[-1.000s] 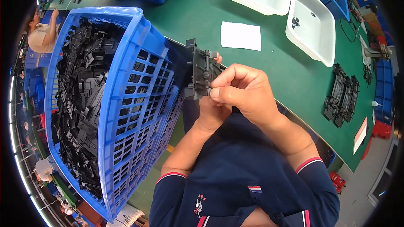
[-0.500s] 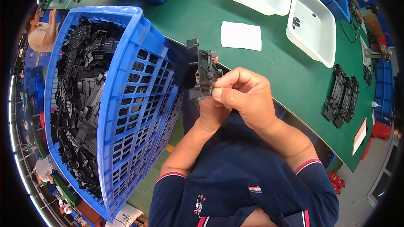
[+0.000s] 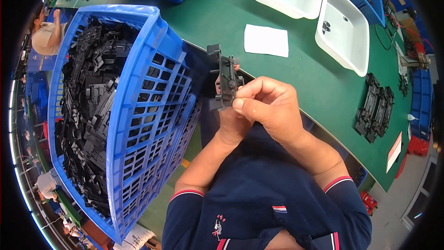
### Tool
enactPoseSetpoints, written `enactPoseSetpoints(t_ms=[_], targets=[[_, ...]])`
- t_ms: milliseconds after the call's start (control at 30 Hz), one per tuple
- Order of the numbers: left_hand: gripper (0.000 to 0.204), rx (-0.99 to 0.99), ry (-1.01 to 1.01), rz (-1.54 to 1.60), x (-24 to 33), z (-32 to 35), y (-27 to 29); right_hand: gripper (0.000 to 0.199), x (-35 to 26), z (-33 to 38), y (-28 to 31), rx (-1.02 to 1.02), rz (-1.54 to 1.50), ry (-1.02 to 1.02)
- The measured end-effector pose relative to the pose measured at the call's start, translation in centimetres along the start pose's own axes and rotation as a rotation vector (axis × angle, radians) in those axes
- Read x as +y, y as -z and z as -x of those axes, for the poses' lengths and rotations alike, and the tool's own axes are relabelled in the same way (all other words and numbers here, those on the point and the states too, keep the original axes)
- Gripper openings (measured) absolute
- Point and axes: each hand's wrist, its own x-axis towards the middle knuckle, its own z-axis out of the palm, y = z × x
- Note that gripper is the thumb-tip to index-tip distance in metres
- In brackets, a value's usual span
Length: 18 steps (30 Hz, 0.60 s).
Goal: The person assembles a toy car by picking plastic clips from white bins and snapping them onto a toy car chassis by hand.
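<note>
Mostly hidden: left hand (image 3: 230, 122) | right hand (image 3: 268, 106) | both clamped on black part (image 3: 224, 79)

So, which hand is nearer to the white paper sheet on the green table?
The right. The right hand pinches the black plastic part just below the white paper sheet. The left hand sits lower, mostly hidden behind the right hand, gripping the part from underneath.

Part (image 3: 225, 81): matt black moulded plastic. Crate (image 3: 148, 111): glossy blue plastic lattice, filled with like black plastic pieces. Bench (image 3: 305, 65): smooth matt green mat. Trays (image 3: 344, 30): glossy white plastic. Sheet (image 3: 266, 40): white paper. Sleeves (image 3: 277, 194): navy knit cloth.
</note>
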Motion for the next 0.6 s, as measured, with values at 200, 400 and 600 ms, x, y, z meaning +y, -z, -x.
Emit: enactPoseSetpoints(t_ms=[200,400,600], targets=[[0.054,-0.013,-0.206,-0.449,0.5,0.4,-0.6,0.012,0.5,-0.3,0.6,-0.052,0.04,-0.01],[0.055,-0.034,-0.157,-0.493,-0.2,0.4,0.6,0.016,0.6,-0.1,0.7,-0.041,0.003,-0.01],[0.06,-0.03,-0.156,-0.38,-0.4,0.7,0.7,0.015,0.3,0.0,1.0,-0.049,0.013,-0.047]])
